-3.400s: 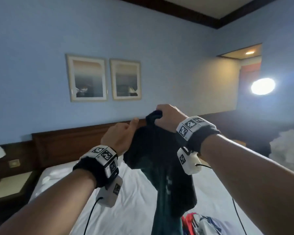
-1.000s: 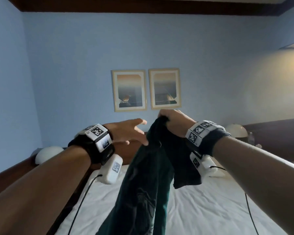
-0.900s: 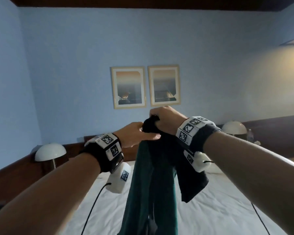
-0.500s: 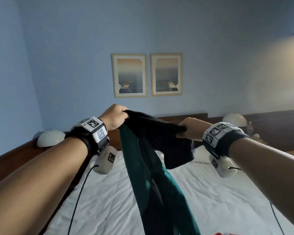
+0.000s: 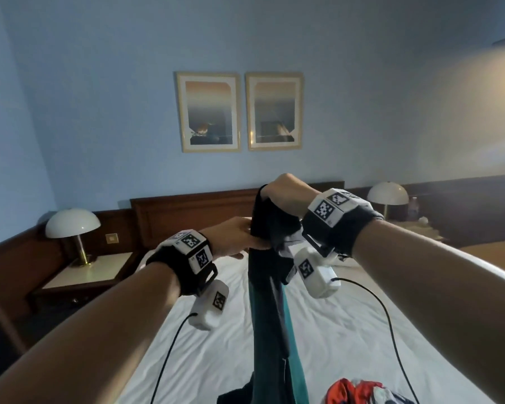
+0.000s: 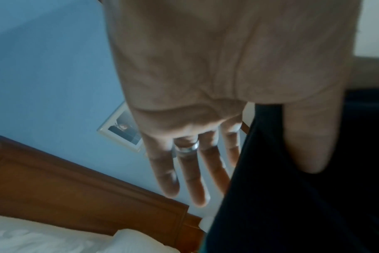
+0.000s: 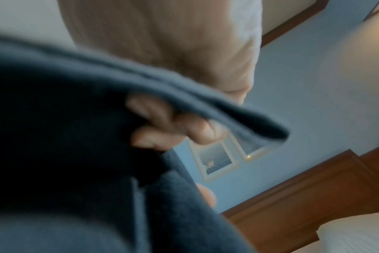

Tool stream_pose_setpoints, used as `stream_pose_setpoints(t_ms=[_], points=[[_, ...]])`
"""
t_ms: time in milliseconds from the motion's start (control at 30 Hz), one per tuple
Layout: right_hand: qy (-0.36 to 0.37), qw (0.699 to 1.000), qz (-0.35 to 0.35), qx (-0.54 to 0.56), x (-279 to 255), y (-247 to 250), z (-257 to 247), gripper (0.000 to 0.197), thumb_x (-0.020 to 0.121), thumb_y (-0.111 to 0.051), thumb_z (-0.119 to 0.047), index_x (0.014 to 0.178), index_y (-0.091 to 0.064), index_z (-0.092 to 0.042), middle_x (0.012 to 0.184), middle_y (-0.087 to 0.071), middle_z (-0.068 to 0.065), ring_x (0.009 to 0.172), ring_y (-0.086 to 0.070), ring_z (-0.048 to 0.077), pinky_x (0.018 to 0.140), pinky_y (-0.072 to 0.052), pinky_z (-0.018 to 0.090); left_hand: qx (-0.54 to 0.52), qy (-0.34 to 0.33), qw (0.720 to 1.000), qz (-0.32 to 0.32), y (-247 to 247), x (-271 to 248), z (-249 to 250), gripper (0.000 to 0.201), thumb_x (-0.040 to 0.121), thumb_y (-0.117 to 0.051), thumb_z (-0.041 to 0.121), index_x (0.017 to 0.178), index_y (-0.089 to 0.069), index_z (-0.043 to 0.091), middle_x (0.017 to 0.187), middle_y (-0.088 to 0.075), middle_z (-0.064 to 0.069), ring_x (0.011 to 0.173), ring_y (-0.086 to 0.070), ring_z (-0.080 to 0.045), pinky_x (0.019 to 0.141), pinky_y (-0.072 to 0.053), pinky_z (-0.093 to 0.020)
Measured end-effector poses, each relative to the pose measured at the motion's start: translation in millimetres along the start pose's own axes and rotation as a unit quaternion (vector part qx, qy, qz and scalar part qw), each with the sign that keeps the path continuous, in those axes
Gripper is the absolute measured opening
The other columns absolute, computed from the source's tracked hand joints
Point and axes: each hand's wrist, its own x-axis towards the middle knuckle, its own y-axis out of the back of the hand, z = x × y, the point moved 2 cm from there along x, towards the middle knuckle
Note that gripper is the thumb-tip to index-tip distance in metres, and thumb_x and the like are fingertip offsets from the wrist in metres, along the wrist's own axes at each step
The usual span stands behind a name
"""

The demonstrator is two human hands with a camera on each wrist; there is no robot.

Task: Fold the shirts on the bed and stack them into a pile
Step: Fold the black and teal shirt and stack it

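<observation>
we hold a dark shirt [image 5: 270, 310] with a teal stripe above the white bed [image 5: 347, 330]; it hangs long and straight down. our right hand [image 5: 286, 196] clutches its top, left hand [image 5: 233, 237] has straight fingers [image 6: 173, 172], thumb over the cloth. blue wall [image 5: 99, 112], two pictures [image 5: 239, 112].

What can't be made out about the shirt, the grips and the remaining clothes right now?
- Dark shirt: its lower end leaves the head view's bottom edge.
- Left hand: fingers straight; index finger partly behind the cloth; pinching not shown.
- Right hand: grips the bunched top; the blurred right wrist view hides which part.
- Red and white clothes: cut off by the bottom edge; number unclear.
</observation>
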Motion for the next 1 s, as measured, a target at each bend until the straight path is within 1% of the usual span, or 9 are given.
stream_pose_setpoints(t_ms=[133, 200, 300, 433, 533, 633, 767, 867, 1000], points=[[-0.063, 0.977, -0.006, 0.203, 2.2, 3.0, 30.9, 0.011, 0.09, -0.057, -0.014, 0.088, -0.066, -0.007, 0.075, -0.057, 0.001, 0.074, -0.054, 0.02, 0.059, -0.044, 0.019, -0.059, -0.034, 0.996, 0.053, -11.7, 11.4, 13.7, 0.015, 0.093, -0.058, -0.004, 0.097, -0.067, 0.007, 0.086, -0.071, -0.004, 0.079, -0.07, -0.016, 0.074, -0.06, -0.031], [-0.057, 0.922, -0.033, 0.381, -8.1, 5.5, 38.9, 0.01, 0.078, -0.066, -0.014, 0.074, -0.06, -0.007, 0.069, -0.055, 0.007, 0.068, -0.053, 0.021, 0.062, -0.045, 0.025, -0.075, -0.04, 0.993, 0.087, -4.0, 10.7, 23.6, 0.022, 0.091, -0.051, -0.011, 0.092, -0.065, 0.006, 0.081, -0.066, -0.007, 0.074, -0.066, -0.019, 0.072, -0.058, -0.033], [-0.03, 0.799, -0.113, 0.59, -25.0, 1.3, 55.5, 0.028, 0.072, -0.057, -0.025, 0.085, -0.063, 0.0, 0.083, -0.057, 0.023, 0.074, -0.052, 0.037, 0.071, -0.045, 0.034, -0.099, -0.047, 0.984, 0.141, 13.2, 6.1, 37.6, 0.029, 0.089, -0.041, -0.015, 0.079, -0.058, 0.005, 0.066, -0.056, -0.005, 0.057, -0.054, -0.017, 0.056, -0.052, -0.023], [-0.031, 0.873, 0.02, 0.487, -23.5, -20.5, 83.4, 0.031, 0.088, -0.043, -0.007, 0.093, -0.066, 0.013, 0.081, -0.067, 0.028, 0.055, -0.059, 0.028, 0.056, -0.045, 0.025, -0.115, -0.065, 0.969, 0.207, 33.5, 0.2, 50.2, 0.022, 0.088, -0.044, -0.009, 0.082, -0.063, 0.001, 0.079, -0.061, -0.014, 0.072, -0.055, -0.023, 0.064, -0.044, -0.027], [0.028, 0.933, -0.062, 0.354, -19.5, -59.3, 81.9, 0.022, 0.088, -0.058, 0.001, 0.109, -0.066, 0.002, 0.088, -0.07, 0.016, 0.064, -0.062, 0.014, 0.061, -0.05, 0.022, -0.146, -0.07, 0.961, 0.223, 38.4, -9.1, 62.8, 0.02, 0.089, -0.045, -0.006, 0.091, -0.064, 0.001, 0.092, -0.063, -0.017, 0.081, -0.059, -0.024, 0.072, -0.046, -0.029], [0.088, 0.908, -0.153, 0.381, -18.6, -93.0, 61.5, 0.045, 0.077, -0.076, -0.021, 0.12, -0.062, -0.021, 0.106, -0.071, 0.007, 0.089, -0.067, 0.019, 0.084, -0.055, 0.03, -0.093, -0.101, 0.968, 0.21, 42.6, -17.0, 75.1, 0.031, 0.09, -0.035, -0.011, 0.084, -0.059, 0.007, 0.068, -0.063, 0.0, 0.058, -0.057, -0.007, 0.053, -0.043, -0.017], [0.132, 0.925, -0.061, 0.35, -6.4, -104.3, 33.7, 0.025, 0.078, -0.057, 0.003, 0.073, -0.06, -0.022, 0.068, -0.063, -0.008, 0.066, -0.052, 0.001, 0.063, -0.049, 0.024, 0.049, -0.131, 0.96, 0.243, 59.7, -32.4, 79.0, 0.01, 0.071, -0.05, 0.015, 0.074, -0.057, 0.007, 0.07, -0.056, 0.0, 0.062, -0.048, -0.005, 0.061, -0.04, -0.022], [0.089, 0.958, -0.023, 0.273, 8.6, -104.1, 32.5, 0.038, 0.087, -0.058, 0.001, 0.056, -0.055, -0.019, 0.057, -0.051, -0.005, 0.061, -0.044, 0.012, 0.061, -0.045, 0.034, 0.094, -0.122, 0.947, 0.282, 79.6, -43.7, 65.6, 0.01, 0.077, -0.062, 0.017, 0.07, -0.057, 0.017, 0.069, -0.057, 0.004, 0.058, -0.048, 0.004, 0.062, -0.042, -0.016], [0.074, 0.917, -0.037, 0.391, 22.3, -109.7, 27.5, 0.033, 0.094, -0.052, 0.002, 0.084, -0.069, -0.024, 0.076, -0.063, 0.003, 0.071, -0.056, 0.018, 0.069, -0.052, 0.043, 0.025, -0.058, 0.942, 0.33, 115.2, -58.2, 26.4, 0.012, 0.092, -0.061, 0.0, 0.094, -0.072, 0.004, 0.089, -0.071, -0.006, 0.079, -0.067, -0.014, 0.078, -0.053, -0.028]])
